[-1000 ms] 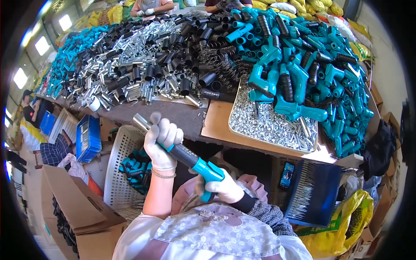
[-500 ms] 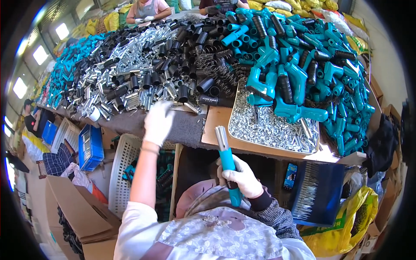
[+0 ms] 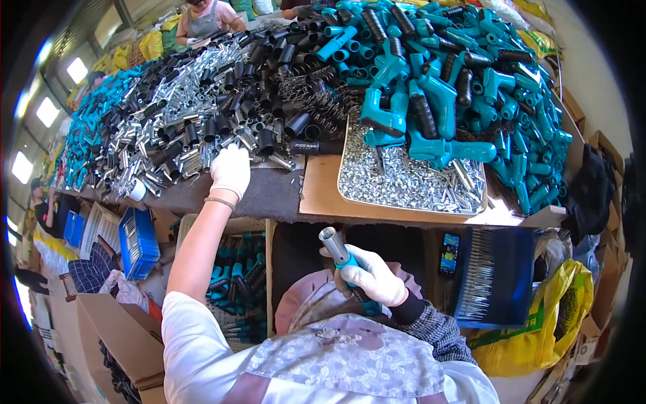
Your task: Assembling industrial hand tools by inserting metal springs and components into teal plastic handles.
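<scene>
My right hand (image 3: 377,276), in a white glove, is wrapped round a teal-and-black tool handle (image 3: 346,262) in front of my apron. A bright metal tube (image 3: 332,239) sticks out of its upper end, tilted to the left with its round end facing up. My left hand (image 3: 230,170), also gloved, reaches to the front edge of the pile of silver metal sleeves (image 3: 195,84). Its fingers are curled down among the sleeves, and what they grip is hidden. Black tubes (image 3: 266,141) lie mixed in beside them.
Teal pistol-shaped housings (image 3: 437,108) are heaped at the right. Before them stands a tray (image 3: 410,207) of small metal pieces. Below the table are a crate of teal parts (image 3: 235,276), a blue bin of metal rods (image 3: 498,276) and a yellow sack (image 3: 565,310). People (image 3: 212,20) stand across the table.
My left hand has come down onto the sleeves with its fingers curled. The handle in my right hand has tipped, and its metal end now shows as a round tube. The view has shifted slightly.
</scene>
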`<state>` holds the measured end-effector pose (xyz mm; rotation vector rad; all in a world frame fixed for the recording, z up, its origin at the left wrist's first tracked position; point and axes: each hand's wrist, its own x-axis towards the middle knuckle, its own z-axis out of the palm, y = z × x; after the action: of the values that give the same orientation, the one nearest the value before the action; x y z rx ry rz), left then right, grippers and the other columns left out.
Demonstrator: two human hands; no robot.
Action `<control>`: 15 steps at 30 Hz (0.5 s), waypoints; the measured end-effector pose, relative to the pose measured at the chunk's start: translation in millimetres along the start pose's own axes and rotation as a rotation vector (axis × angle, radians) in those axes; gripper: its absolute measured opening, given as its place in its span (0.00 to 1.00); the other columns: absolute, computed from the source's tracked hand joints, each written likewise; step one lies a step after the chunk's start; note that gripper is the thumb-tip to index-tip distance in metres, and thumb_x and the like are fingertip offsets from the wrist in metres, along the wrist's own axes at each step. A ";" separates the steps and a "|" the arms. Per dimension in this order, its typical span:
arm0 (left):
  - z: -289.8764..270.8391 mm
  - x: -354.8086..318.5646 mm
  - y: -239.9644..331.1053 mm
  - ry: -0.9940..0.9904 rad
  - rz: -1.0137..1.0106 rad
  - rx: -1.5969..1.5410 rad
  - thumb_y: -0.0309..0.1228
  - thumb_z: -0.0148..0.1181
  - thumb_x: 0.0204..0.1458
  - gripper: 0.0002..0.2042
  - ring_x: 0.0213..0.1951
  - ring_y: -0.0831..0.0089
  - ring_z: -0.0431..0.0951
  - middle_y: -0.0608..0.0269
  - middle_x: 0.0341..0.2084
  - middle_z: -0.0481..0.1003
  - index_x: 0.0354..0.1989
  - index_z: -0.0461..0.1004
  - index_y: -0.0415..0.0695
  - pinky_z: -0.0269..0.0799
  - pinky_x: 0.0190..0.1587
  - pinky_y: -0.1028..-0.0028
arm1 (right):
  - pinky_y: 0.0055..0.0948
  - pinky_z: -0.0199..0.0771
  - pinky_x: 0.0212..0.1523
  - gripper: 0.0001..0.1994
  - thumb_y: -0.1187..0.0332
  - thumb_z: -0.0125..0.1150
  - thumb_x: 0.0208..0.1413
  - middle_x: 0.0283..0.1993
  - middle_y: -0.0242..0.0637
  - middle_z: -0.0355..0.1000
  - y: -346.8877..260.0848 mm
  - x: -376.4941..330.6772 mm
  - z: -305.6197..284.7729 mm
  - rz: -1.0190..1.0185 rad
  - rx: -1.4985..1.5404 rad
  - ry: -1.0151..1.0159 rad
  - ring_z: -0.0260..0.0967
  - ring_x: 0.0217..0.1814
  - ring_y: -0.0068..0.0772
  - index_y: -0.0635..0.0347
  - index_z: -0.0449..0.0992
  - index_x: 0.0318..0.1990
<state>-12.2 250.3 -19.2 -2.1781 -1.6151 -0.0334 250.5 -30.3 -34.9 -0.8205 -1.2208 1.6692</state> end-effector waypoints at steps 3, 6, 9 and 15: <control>9.3 -3.3 -9.6 0.053 0.054 0.041 0.31 0.51 0.60 0.12 0.43 0.57 0.82 0.53 0.39 0.78 0.35 0.83 0.43 0.81 0.43 0.60 | 0.25 0.70 0.36 0.28 0.54 0.62 0.63 0.34 0.34 0.72 -7.9 -4.2 2.8 0.012 -0.007 0.005 0.68 0.31 0.22 0.67 0.68 0.61; 7.1 -8.1 -28.2 0.018 0.084 -0.109 0.34 0.55 0.59 0.11 0.43 0.51 0.80 0.49 0.38 0.78 0.37 0.81 0.42 0.78 0.45 0.55 | 0.25 0.71 0.38 0.22 0.63 0.64 0.60 0.36 0.32 0.72 -9.0 -5.2 8.5 0.005 -0.047 0.024 0.69 0.33 0.22 0.66 0.70 0.58; -3.0 -41.8 -19.2 0.251 -0.084 -0.740 0.34 0.64 0.53 0.10 0.42 0.56 0.81 0.54 0.38 0.79 0.39 0.81 0.41 0.76 0.45 0.59 | 0.24 0.73 0.42 0.28 0.67 0.66 0.60 0.38 0.30 0.71 -7.2 -1.5 4.9 -0.088 -0.184 0.093 0.67 0.38 0.19 0.67 0.67 0.66; -87.8 -164.8 78.4 -0.006 -0.246 -1.943 0.38 0.58 0.64 0.14 0.32 0.77 0.79 0.60 0.33 0.81 0.45 0.75 0.37 0.72 0.35 0.78 | 0.43 0.76 0.45 0.26 0.59 0.66 0.54 0.40 0.46 0.76 13.1 16.8 6.9 -0.252 -0.898 0.328 0.77 0.43 0.52 0.56 0.73 0.61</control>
<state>26.7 51.8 -8.6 -2.7753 -1.9938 -2.5421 234.3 -19.0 -45.5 -1.3332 -1.7489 0.6932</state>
